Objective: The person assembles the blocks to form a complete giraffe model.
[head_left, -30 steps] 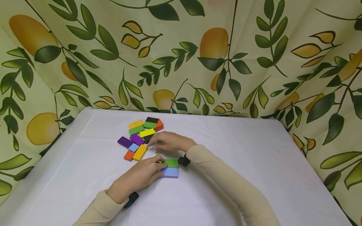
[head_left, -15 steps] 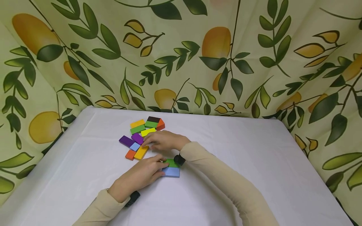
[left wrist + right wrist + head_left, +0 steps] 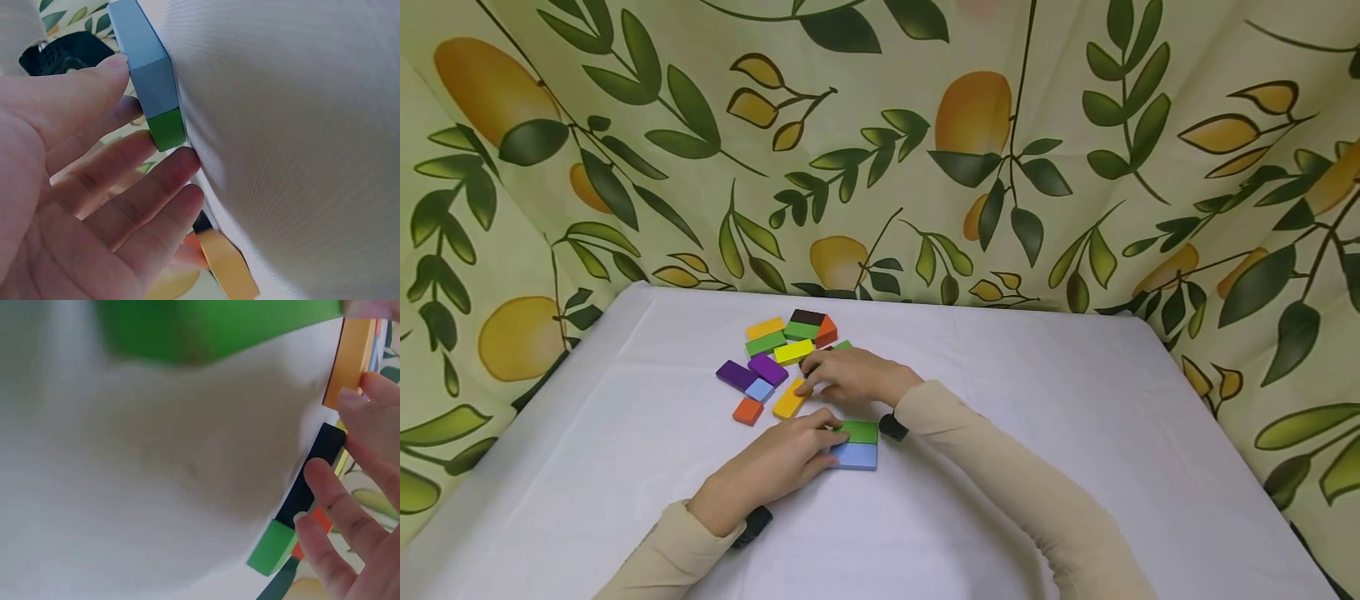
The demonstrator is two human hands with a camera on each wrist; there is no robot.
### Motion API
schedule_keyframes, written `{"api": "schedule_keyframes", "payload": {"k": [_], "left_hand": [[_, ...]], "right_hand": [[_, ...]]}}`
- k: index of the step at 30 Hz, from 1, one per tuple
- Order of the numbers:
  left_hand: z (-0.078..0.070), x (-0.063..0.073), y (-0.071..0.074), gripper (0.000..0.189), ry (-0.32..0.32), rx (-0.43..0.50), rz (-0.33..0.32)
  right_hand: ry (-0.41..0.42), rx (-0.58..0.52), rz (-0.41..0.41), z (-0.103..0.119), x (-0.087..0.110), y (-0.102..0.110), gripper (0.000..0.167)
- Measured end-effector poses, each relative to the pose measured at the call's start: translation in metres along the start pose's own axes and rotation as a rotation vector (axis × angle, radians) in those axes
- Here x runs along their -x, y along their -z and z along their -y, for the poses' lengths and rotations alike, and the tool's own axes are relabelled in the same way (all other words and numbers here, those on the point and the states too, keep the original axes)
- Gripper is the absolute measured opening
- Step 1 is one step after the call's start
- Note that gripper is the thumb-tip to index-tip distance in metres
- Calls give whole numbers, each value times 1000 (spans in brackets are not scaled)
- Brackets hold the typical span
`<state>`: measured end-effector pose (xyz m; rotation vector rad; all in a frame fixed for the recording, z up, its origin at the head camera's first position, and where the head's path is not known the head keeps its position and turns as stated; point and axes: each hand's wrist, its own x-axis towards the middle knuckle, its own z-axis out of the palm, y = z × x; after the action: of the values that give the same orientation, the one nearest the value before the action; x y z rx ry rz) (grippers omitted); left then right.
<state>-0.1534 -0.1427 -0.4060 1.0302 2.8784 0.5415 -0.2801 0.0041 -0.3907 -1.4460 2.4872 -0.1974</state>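
A light blue block and a green block lie flat, long sides together. My left hand rests on their left ends, thumb at the blue one and fingers at the green, as the left wrist view shows. My right hand holds a yellow-orange block by its right end between thumb and a finger. Its other fingers sit beside a black block in the right wrist view, with a small green block at that block's end. The hand partly covers these in the head view.
Left of and beyond the right hand lie purple blocks, a small blue block, an orange-red block, a bright yellow block, a green block and an orange triangular block. A white cloth covers the table.
My right hand first reached left to the yellow-orange block, then drew it right, apart from the small blue and orange-red blocks. My left hand stays on the blue and green blocks.
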Motion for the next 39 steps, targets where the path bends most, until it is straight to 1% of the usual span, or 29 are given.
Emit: {"api": "schedule_keyframes", "payload": {"k": [5,9,12,19,23,26,31,34,39], "left_hand": [[-1,-1,0,35,26,15,17],[-1,-1,0,35,46,24,28],[-1,0,-1,35,50,30,28],[-1,-1,-1,36,51,33,25],[-1,-1,-2,36,40,23,19],[-1,-1,-3,36,40,15,16],[-2,-1,-2,36,45,21,18],[-2,-1,-2,36,44,22,16],[-2,-1,-2,36,43,28,13]], "right_hand": [[-22,-29,-55,-11,16,-4,33],[-36,-22,-72,-15,27,-6,32],[-50,-13,-83,-17,33,-9,31],[-90,-34,-93,-22,47,-14,31],[-101,-34,-164,-25,56,-17,23],[-142,-58,-195,-28,62,-18,19],[-233,-120,-179,-31,74,-18,29],[-257,-134,-171,-32,81,-19,34],[-275,-154,-156,-32,91,-22,35]]}}
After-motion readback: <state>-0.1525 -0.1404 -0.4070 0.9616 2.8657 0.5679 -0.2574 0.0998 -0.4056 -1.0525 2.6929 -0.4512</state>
